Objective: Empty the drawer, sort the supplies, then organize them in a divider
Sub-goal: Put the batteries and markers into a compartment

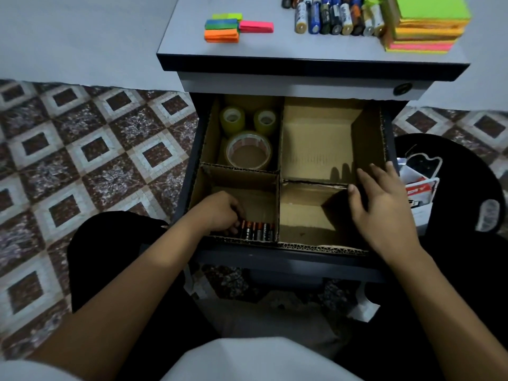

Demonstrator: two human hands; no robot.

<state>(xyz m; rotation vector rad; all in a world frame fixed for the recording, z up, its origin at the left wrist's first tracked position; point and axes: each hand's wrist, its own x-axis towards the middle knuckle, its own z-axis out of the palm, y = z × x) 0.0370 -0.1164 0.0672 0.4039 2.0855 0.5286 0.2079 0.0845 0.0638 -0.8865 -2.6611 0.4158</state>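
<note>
Left grip (225, 213): fingers curled onto the left end of the battery row (257, 231). Right grip (384, 207): fingers straight and spread, holding nothing, resting on the right-hand cardboard wall.

1. Desk (192, 28): carries the sorted supplies not yet stowed.
2. Drawer (288, 257): pulled open below the desk edge.
3. Divider (280, 171): cardboard, four compartments, seated inside the drawer. Both right-hand compartments hold nothing.
4. Sticky-note stack (428, 26): on the desk, far right.
5. Tape rolls (248, 151): three, in the rear-left compartment.
6. Loose batteries (338, 19): on the desk, beside the stack.
7. Page flags (222, 27): on the desk, left.
8. Battery row: front-left compartment, against the front wall.

Procedure, step in hand: loading batteries. Lay each cell parallel to its neighbours and tight against the front wall. Brace the divider with the right grip so the light cardboard does not shift. Bring small handfuls from the desk; round cells are likely to roll.
</note>
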